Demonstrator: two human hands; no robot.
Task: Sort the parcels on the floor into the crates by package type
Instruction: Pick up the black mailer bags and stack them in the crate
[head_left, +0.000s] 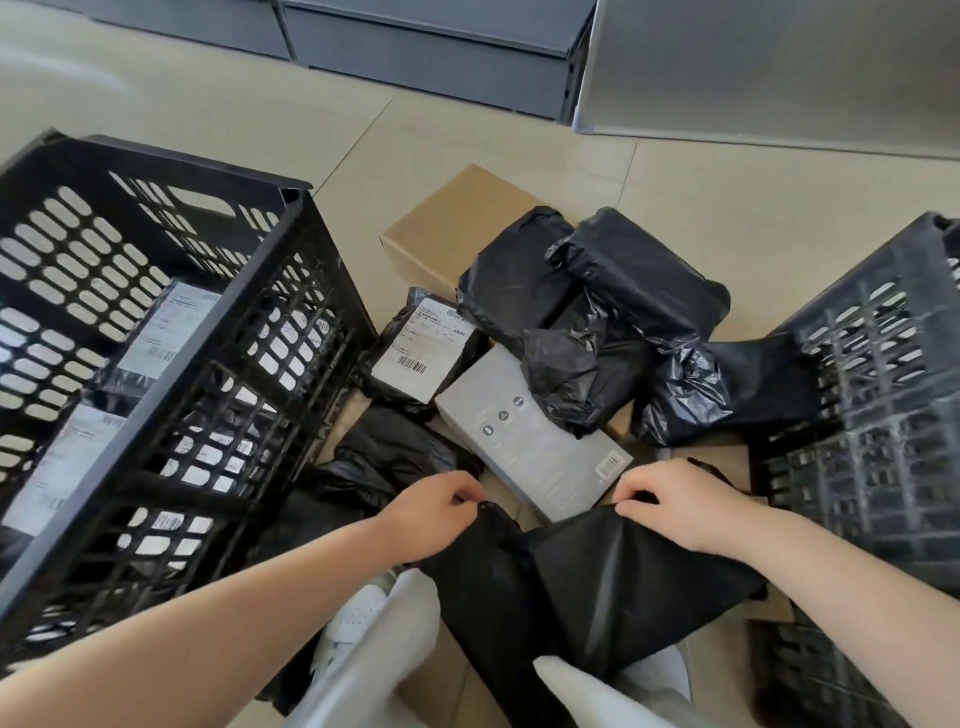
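Both hands on it: left hand (436, 512) and right hand (691, 506) each pinch a top corner of the black poly mailer (587, 587), hanging low over the pile between the left crate (218, 322) and right crate (883, 364). It looks soft, light and slick, so corners suit. Labelled parcel (421, 345) shows barcodes; the print is unreadable
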